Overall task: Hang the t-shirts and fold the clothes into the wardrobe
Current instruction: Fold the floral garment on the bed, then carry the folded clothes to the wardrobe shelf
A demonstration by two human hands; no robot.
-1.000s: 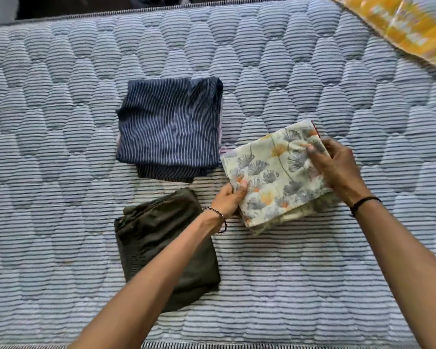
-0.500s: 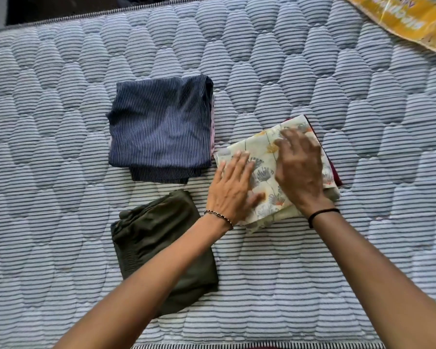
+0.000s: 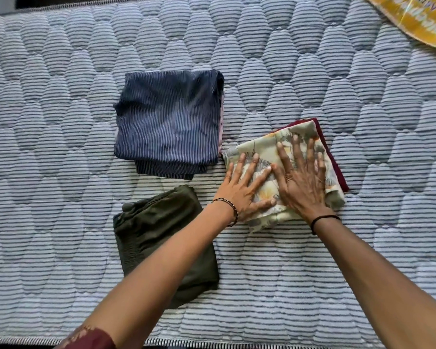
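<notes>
Head view: left hand (image 3: 242, 187) and right hand (image 3: 302, 182) lie flat, no grip taken, fingers straight, pressing the folded floral cloth (image 3: 262, 148), which sits on a maroon garment (image 3: 337, 173) on the mattress (image 3: 61, 122). The navy fold (image 3: 169, 119) lies just left. The olive fold (image 3: 156, 230) is partly under the left forearm. A yellow bag (image 3: 413, 18) is at the far corner.

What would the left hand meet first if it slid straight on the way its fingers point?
Likely nothing but mattress. The left hand lies flat on the floral cloth, fingers pointing away and slightly right; past the cloth's far edge that line looks free, between the striped pile and the right hand.
</notes>
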